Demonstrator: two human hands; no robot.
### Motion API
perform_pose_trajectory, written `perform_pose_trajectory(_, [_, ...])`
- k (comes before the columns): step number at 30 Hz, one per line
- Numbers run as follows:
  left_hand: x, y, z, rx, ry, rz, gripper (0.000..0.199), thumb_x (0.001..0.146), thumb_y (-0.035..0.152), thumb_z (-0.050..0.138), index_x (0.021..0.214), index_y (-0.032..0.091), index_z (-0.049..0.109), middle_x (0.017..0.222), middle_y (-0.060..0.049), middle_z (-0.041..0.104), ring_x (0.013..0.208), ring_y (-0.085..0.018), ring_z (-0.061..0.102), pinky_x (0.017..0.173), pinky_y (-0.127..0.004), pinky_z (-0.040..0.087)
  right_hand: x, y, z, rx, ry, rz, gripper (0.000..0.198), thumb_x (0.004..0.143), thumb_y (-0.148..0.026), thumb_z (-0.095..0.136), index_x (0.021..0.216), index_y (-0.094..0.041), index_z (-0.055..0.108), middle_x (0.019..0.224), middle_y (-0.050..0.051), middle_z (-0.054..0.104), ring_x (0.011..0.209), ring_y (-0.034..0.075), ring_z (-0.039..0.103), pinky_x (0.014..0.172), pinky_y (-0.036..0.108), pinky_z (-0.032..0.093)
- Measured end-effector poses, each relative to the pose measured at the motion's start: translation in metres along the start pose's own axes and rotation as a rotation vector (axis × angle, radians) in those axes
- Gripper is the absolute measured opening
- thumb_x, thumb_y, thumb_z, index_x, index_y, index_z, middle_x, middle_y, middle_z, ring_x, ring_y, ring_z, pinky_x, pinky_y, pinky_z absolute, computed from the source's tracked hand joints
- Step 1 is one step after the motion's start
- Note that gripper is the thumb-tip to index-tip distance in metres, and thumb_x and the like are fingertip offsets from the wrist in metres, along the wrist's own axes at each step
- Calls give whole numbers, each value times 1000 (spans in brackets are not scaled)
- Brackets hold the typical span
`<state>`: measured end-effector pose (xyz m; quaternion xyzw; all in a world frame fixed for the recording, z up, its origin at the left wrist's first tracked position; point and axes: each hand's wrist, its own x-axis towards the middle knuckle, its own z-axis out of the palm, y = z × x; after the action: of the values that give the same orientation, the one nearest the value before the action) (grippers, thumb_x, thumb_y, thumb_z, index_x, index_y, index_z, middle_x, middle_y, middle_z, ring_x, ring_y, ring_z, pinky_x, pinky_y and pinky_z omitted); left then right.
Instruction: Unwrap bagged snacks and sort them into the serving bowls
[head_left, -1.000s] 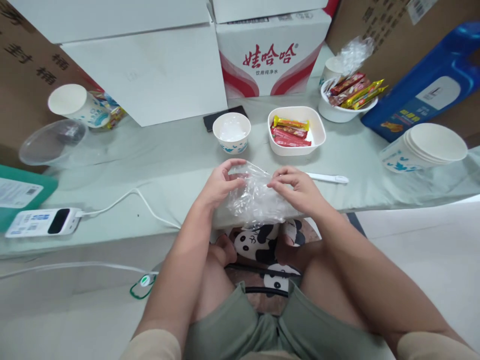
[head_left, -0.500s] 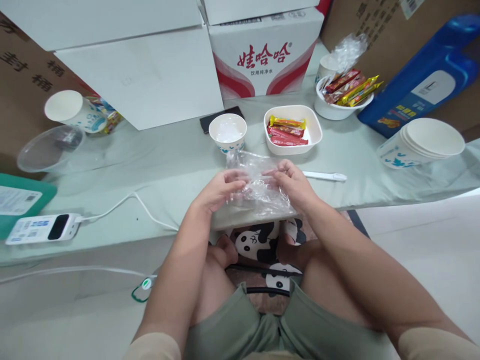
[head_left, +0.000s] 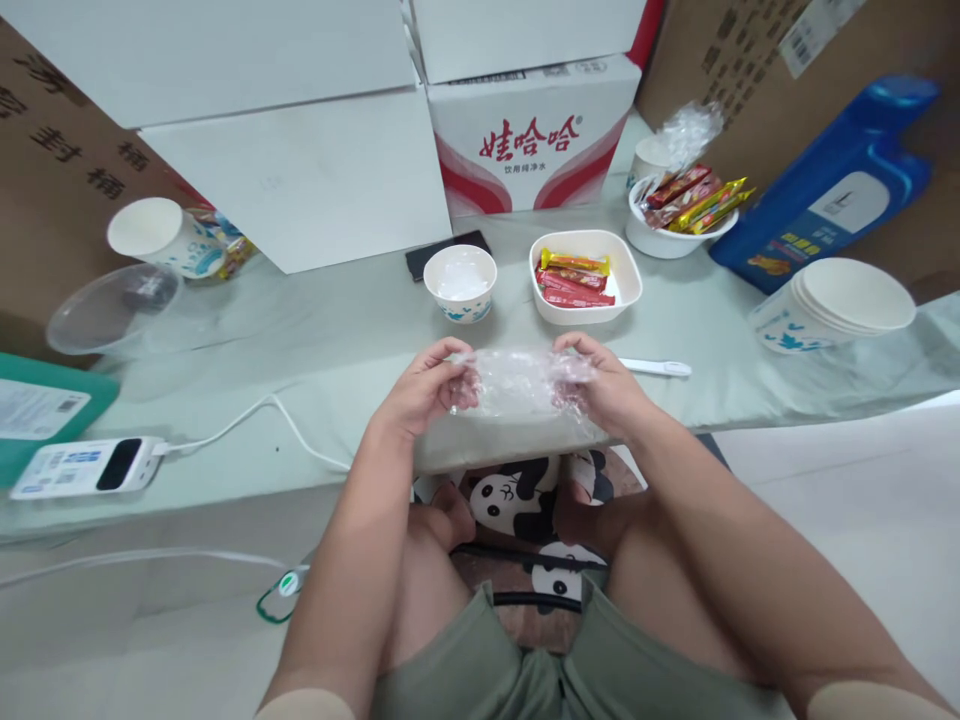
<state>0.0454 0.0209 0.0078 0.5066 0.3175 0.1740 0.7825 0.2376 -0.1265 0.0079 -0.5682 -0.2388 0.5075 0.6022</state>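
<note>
A clear crinkled plastic bag [head_left: 517, 385] is stretched between my two hands just above the near edge of the low table. My left hand [head_left: 422, 392] grips its left end, fingers curled into the film. Its right end is pinched by my right hand [head_left: 604, 388]. Just beyond the bag stand a small paper bowl [head_left: 460, 283] with clear plastic inside and a white square dish [head_left: 586, 278] holding several red and yellow snack bars. A white plastic spoon [head_left: 655, 368] lies right of my right hand.
A second bowl of snack bars [head_left: 679, 215], a blue jug [head_left: 825, 190] and stacked paper bowls [head_left: 832, 310] are at the right. Cartons [head_left: 300, 170] line the back. A paper cup [head_left: 154, 235], clear lid [head_left: 112, 305] and power strip [head_left: 82, 467] with cable lie left.
Both hands have moved apart and pulled the plastic bag out flat and wide between them; before, it was bunched and held up in front of the small bowl.
</note>
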Motion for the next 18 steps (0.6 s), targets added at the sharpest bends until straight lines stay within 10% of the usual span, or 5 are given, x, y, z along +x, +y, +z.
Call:
perform_pose_trajectory(6, [11, -7, -6, 96, 38, 149, 30, 68, 46, 74, 69, 17, 64, 72, -3, 64, 57, -10, 56, 54, -23, 46, 2, 0, -4, -96, -52, -18, 41, 69, -59, 57, 69, -19, 66, 72, 7, 65, 64, 19, 58, 59, 32, 45])
perform_pose_trajectory(12, [17, -20, 1, 540, 512, 590, 21, 70, 28, 71, 89, 20, 66, 96, -6, 68, 94, -20, 64, 86, -33, 51, 5, 5, 2, -604, 312, -204, 44, 60, -39, 74, 98, -23, 58, 80, -2, 61, 66, 15, 49, 69, 32, 41])
perform_pose_trajectory(18, [11, -29, 32, 273, -46, 342, 50, 70, 46, 81, 110, 19, 68, 116, -12, 72, 106, -26, 68, 91, -36, 53, 6, 17, 10, -201, -88, -186, 30, 73, -45, 72, 79, -23, 52, 89, 0, 65, 72, 15, 56, 70, 30, 45])
